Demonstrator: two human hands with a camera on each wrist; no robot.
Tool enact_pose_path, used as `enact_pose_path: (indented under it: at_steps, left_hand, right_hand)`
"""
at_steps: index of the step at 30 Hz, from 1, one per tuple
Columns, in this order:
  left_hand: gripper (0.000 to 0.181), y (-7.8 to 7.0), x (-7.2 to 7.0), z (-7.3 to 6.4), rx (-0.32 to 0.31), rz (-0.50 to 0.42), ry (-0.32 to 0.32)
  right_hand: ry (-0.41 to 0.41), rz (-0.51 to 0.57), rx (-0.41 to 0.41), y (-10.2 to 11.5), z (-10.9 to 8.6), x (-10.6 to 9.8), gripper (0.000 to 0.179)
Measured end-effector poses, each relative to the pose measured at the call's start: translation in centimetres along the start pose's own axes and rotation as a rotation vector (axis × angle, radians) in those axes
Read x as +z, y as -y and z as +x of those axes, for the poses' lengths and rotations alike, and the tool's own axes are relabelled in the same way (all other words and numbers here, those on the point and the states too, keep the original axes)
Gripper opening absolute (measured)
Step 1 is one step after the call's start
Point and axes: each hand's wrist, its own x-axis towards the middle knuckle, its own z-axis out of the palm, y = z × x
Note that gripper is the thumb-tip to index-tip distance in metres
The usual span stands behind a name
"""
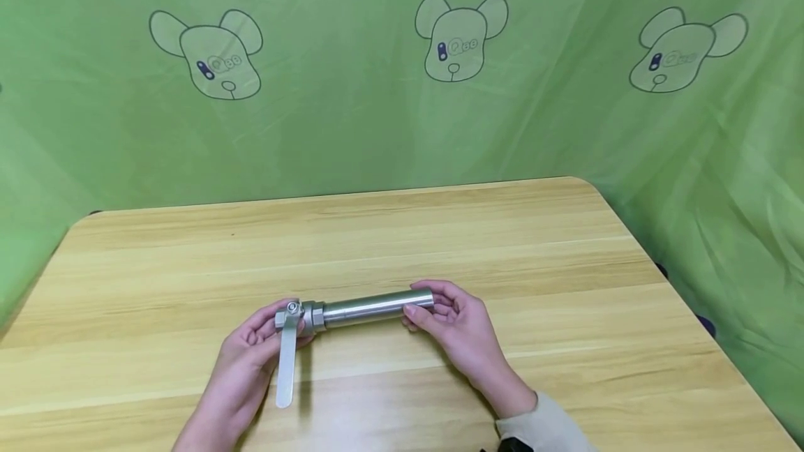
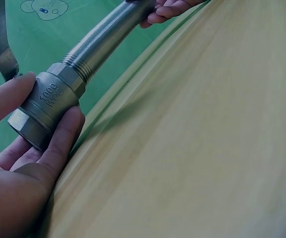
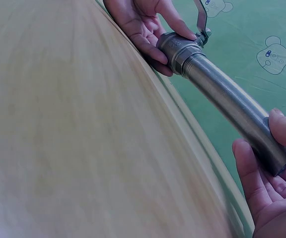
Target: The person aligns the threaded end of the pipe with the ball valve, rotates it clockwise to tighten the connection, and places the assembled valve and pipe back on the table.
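A green cloth point(image 1: 339, 131) printed with cartoon animal heads point(image 1: 461, 38) hangs behind a wood-grain table point(image 1: 440, 243). Above the table, the right hand point(image 1: 466, 337) curls thumb and fingers round the free end of a steel pipe point(image 1: 367, 307), while the left hand point(image 1: 241, 368) pinches the ball valve point(image 2: 48, 99) at the pipe's threaded end. The valve's flat lever handle point(image 1: 286, 368) points toward the person, crosswise to the pipe; raised lettering point(image 2: 51, 95) reads "1000 WOG".
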Motion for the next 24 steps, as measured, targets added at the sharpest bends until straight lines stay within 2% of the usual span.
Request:
enact_pose_path:
  at_steps: [4,8,14,19,24]
  left_hand:
    - [0.044,-0.01,0.07,-0.02,0.001,0.004,-0.002]
    - [0.043,0.05,0.04,0.05,-0.001,0.004,-0.006]
    - [0.038,0.24,-0.13,0.12,0.005,0.000,-0.008]
    - [0.039,0.33,-0.41,0.18,0.010,-0.015,-0.008]
    - [0.047,0.16,-0.31,0.21,-0.020,-0.021,-0.021]
  right_hand:
    - [0.007,-0.020,-0.013,-0.12,-0.02,-0.10,0.048]
    - [0.003,-0.096,-0.034,-0.30,0.04,-0.15,0.050]
    - [0.023,-0.210,-0.089,-0.45,-0.10,-0.26,0.063]
    - [0.079,-0.234,-0.179,-0.60,-0.21,-0.38,0.078]
    - [0.073,-0.197,-0.206,-0.69,-0.14,-0.41,0.068]
